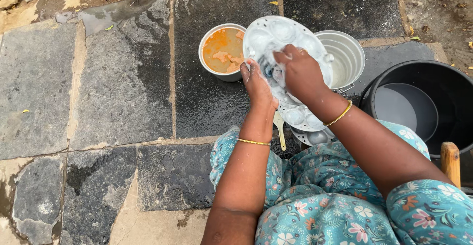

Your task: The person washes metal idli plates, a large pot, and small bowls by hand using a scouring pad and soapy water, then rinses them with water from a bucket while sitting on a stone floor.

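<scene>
Both hands (276,75) scrub a dimpled, soapy metal plate (276,38).

My only view: head camera, looking steeply down over own lap onto stone floor (123,77), close range. Hands (281,75) sit centre frame, tub (443,77) cut off at right edge (no second view for overlap).
</scene>
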